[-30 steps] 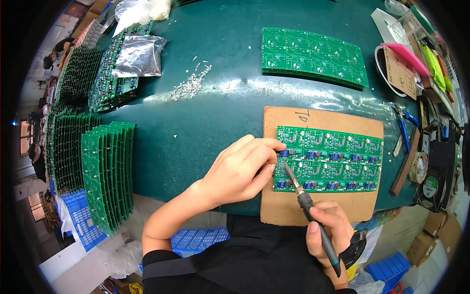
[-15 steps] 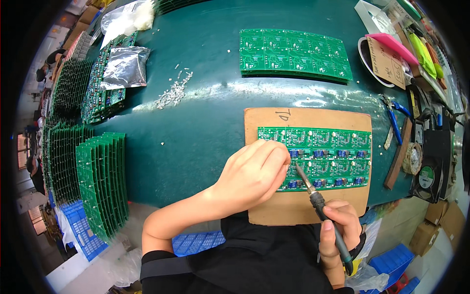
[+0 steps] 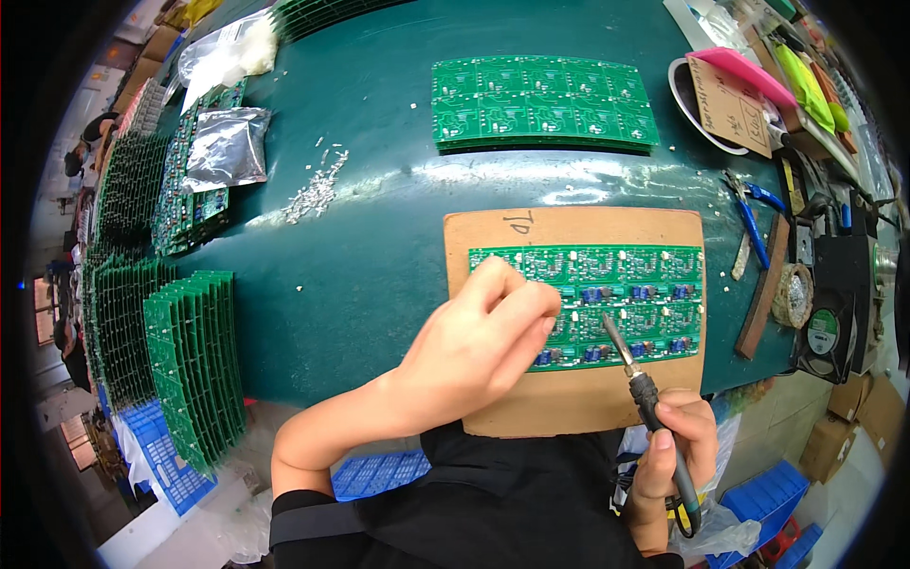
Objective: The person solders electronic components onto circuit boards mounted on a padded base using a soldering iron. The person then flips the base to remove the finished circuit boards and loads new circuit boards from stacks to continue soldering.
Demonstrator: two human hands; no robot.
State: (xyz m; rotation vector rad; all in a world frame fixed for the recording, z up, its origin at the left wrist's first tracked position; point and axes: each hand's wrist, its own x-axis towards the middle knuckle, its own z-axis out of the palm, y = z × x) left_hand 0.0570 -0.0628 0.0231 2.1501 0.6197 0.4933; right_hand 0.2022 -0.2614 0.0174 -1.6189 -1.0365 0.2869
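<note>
A green circuit board panel (image 3: 649, 270), dotted with small parts and blue components, lies on a brown cardboard sheet (image 3: 569, 406). Over the left portion of the panel is my left hand (image 3: 479, 332), its thumb and fingers closed in a pinch. Whatever those fingertips hold, if anything, is too small or hidden to make out. My right hand (image 3: 675, 444) grips a soldering iron (image 3: 645, 391) by its grey handle. The iron slants up and left, its metal tip over the middle of the panel, apart from my left fingers. Whether the tip touches the board I cannot tell.
Beyond the cardboard lies a stack of green panels (image 3: 545, 100). Loose small pale parts (image 3: 316, 194) form a pile on the green table, near a silver bag (image 3: 227, 147). Upright boards (image 3: 194, 365) stand at left. Blue-handled cutters (image 3: 752, 223) and a black fan (image 3: 823, 332) sit at right.
The iron's tip has drawn away to the right from my left fingers, which stay pinched over the panel's left side. The whole view has shifted slightly.
</note>
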